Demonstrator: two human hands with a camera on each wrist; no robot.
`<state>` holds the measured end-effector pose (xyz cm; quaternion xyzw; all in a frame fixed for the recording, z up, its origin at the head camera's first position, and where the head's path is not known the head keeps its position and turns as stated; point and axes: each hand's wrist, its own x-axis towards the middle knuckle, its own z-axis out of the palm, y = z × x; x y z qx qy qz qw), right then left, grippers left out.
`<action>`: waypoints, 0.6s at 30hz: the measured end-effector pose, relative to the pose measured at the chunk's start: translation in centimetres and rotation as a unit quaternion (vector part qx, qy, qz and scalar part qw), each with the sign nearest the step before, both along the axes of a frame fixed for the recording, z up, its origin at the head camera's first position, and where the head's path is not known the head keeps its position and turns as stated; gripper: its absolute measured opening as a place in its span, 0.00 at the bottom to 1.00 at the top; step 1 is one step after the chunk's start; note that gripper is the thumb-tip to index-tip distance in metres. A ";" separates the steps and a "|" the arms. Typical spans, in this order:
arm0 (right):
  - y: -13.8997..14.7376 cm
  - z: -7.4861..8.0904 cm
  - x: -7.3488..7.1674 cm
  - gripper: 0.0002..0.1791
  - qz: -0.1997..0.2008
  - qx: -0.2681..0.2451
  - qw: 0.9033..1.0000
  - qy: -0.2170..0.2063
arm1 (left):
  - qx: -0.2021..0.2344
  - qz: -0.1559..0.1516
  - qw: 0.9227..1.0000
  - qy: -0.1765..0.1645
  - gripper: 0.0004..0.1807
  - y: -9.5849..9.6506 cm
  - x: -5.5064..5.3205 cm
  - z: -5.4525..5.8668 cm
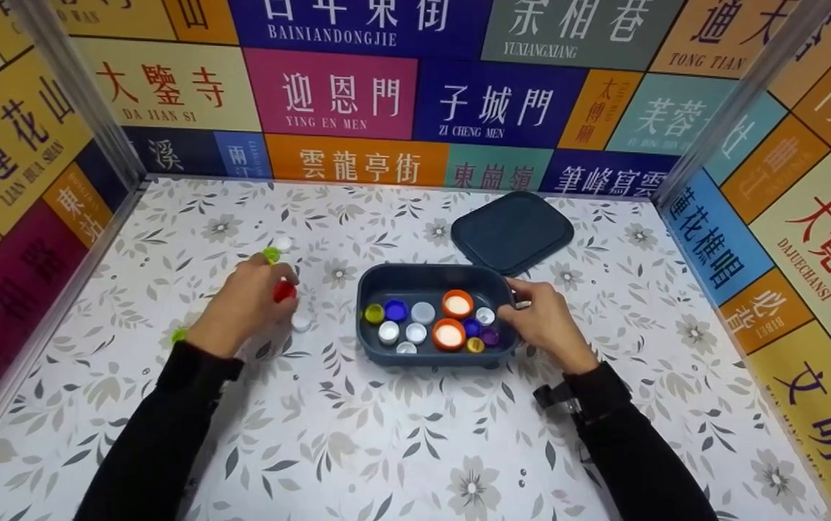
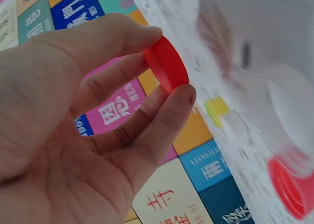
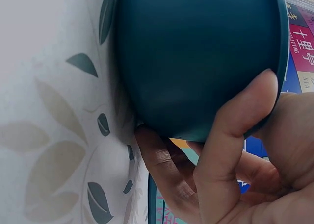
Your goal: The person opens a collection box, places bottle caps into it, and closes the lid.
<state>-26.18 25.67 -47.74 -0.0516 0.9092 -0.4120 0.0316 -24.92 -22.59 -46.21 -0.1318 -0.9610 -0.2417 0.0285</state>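
My left hand [image 1: 241, 300] pinches a red bottle cap [image 2: 169, 67] between thumb and fingertips, left of the dark blue box. The same red cap [image 1: 284, 291] shows at the fingers in the head view. My right hand [image 1: 547, 320] grips the right end of the dark blue box [image 1: 437, 359], its fingers lying along the outer wall [image 3: 196, 62] in the right wrist view. Inside the box lie several caps: orange [image 1: 449, 335], white [image 1: 388, 333], purple [image 1: 395, 311], yellow-green [image 1: 374, 313] and gold [image 1: 475, 345].
Near my left hand lie white caps [image 1: 301, 321] and yellow-green caps [image 1: 271, 254]. Another red cap [image 2: 289, 187] appears blurred in the left wrist view. A dark blue lid [image 1: 513, 231] lies behind the box. Printed panels [image 1: 332, 94] wall in the floral tabletop [image 1: 357, 449].
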 end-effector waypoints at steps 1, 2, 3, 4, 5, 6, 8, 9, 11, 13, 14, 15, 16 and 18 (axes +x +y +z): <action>0.0 -0.1 0.0 0.37 0.001 0.001 1.000 0.000 | 0.003 -0.004 1.000 0.005 0.15 0.3 0.1 0.2; 0.0 -0.1 0.0 0.37 0.001 0.002 1.000 0.001 | 0.006 -0.008 1.000 0.010 0.15 0.6 0.2 0.3; -0.1 -0.2 0.0 0.37 0.002 0.004 1.000 0.001 | 0.009 -0.012 1.000 0.015 0.16 1.0 0.2 0.4; 0.0 -0.2 0.0 0.37 0.003 0.005 1.000 0.003 | 0.011 -0.018 0.999 0.024 0.16 1.5 0.3 0.6; 0.0 -0.2 -0.1 0.36 0.003 0.004 1.000 0.004 | 0.011 -0.024 0.999 0.033 0.17 2.0 0.3 0.8; 0.0 -0.2 -0.1 0.36 0.004 0.004 1.000 0.005 | 0.012 -0.030 0.999 0.042 0.17 2.5 0.4 1.0; 0.0 -0.2 -0.1 0.36 0.005 0.004 1.000 0.006 | 0.019 -0.045 0.997 0.060 0.17 3.7 0.6 1.5; -0.1 -0.2 -0.1 0.36 0.006 0.004 1.000 0.005 | 0.024 -0.054 0.996 0.068 0.17 4.4 0.8 1.7; -0.1 -0.2 -0.1 0.36 0.005 0.002 1.000 0.004 | 0.032 -0.070 0.994 0.082 0.17 5.7 1.2 2.1; -0.1 -0.2 0.0 0.36 0.005 0.001 1.000 0.003 | 0.040 -0.088 0.991 0.089 0.16 6.9 1.6 2.4; -0.1 -0.2 0.0 0.36 0.004 0.000 1.000 0.002 | 0.042 -0.097 0.990 0.092 0.16 7.5 1.7 2.5; -0.1 -0.3 0.0 0.36 0.004 -0.002 1.000 0.001 | 0.044 -0.105 0.989 0.095 0.16 8.1 1.9 2.5; -0.1 -0.3 0.0 0.35 0.003 -0.003 1.000 0.001 | 0.043 -0.113 0.988 0.095 0.16 8.7 2.0 2.5; -0.1 -0.3 0.0 0.35 0.002 -0.005 1.000 0.000 | 0.043 -0.131 0.985 0.102 0.16 9.8 2.0 2.4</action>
